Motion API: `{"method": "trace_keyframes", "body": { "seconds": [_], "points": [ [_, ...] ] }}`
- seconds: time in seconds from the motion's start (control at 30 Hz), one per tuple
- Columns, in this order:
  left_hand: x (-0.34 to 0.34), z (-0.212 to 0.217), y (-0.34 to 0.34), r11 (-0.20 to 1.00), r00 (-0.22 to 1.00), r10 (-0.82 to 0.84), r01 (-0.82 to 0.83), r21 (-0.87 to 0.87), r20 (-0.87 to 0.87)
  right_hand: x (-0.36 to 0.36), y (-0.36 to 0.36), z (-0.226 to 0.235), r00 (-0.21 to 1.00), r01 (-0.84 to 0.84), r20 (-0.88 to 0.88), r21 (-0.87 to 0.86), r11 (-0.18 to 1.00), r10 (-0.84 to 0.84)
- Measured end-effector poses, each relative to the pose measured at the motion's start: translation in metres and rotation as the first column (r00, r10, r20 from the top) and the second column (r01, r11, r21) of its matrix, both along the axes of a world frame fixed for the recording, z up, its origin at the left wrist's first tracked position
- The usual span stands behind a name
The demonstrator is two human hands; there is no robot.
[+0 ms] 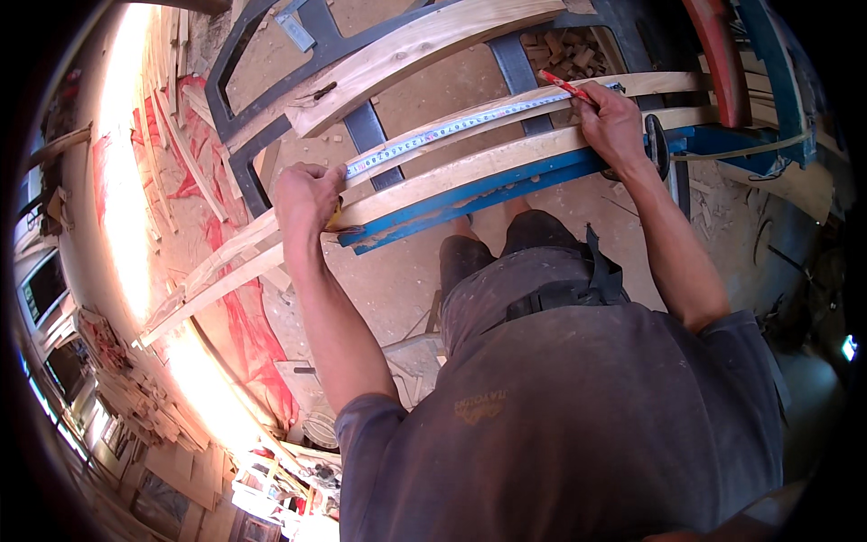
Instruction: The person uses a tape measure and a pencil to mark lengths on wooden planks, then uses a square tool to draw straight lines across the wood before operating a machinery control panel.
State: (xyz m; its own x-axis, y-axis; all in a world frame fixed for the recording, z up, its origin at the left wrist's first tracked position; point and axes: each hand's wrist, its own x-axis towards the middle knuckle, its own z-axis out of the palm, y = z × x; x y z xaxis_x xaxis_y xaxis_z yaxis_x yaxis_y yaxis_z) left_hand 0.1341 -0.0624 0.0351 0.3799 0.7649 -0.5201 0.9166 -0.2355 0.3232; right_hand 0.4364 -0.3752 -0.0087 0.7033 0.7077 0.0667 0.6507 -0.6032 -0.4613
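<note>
A white tape measure blade (424, 138) is stretched along a long wooden board (397, 144). My left hand (307, 197) is closed at the blade's left end, around the tape measure; a yellow part of its case shows below the fingers, and the rest is hidden. My right hand (616, 126) pinches a red pencil (564, 85), its point directed up and left. That hand rests on the boards by the blade's right end. A second long board (479, 169) runs alongside, nearer my body, against a blue metal beam (479, 192).
A wider wooden plank (424, 56) lies on a dark metal frame (244, 86) beyond the boards. Red and blue machine parts (718, 54) stand at the right. Wood strips (185, 149) and red sheeting (239, 307) cover ground at the left. Offcuts (569, 52) are piled beneath the frame.
</note>
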Motion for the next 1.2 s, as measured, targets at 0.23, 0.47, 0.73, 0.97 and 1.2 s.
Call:
{"method": "trace_keyframes", "body": {
  "seconds": [0.23,0.47,0.73,0.97,1.2],
  "points": [
    [0.002,0.001,0.001,1.0,0.999,-0.025,0.025,0.004,-0.043,0.0,0.0,-0.001,1.0,0.003,0.0,0.012,1.0,-0.003],
    [0.021,0.002,-0.009,0.999,0.995,-0.049,0.05,0.005,-0.086,0.001,0.001,-0.003,1.0,0.002,0.006,0.015,1.0,-0.003],
    [0.027,0.002,-0.013,0.999,0.994,-0.043,0.043,-0.004,-0.102,0.0,0.001,-0.003,1.0,0.012,0.007,0.037,0.999,-0.012],
    [0.025,-0.002,-0.011,0.998,0.993,-0.064,0.063,-0.011,-0.095,0.001,0.0,-0.007,1.0,0.015,-0.012,0.063,0.998,-0.014],
    [0.024,-0.003,-0.009,0.998,0.995,-0.056,0.053,-0.032,-0.085,0.002,0.0,-0.006,1.0,0.02,-0.015,0.047,0.999,-0.019]
  ]
}}
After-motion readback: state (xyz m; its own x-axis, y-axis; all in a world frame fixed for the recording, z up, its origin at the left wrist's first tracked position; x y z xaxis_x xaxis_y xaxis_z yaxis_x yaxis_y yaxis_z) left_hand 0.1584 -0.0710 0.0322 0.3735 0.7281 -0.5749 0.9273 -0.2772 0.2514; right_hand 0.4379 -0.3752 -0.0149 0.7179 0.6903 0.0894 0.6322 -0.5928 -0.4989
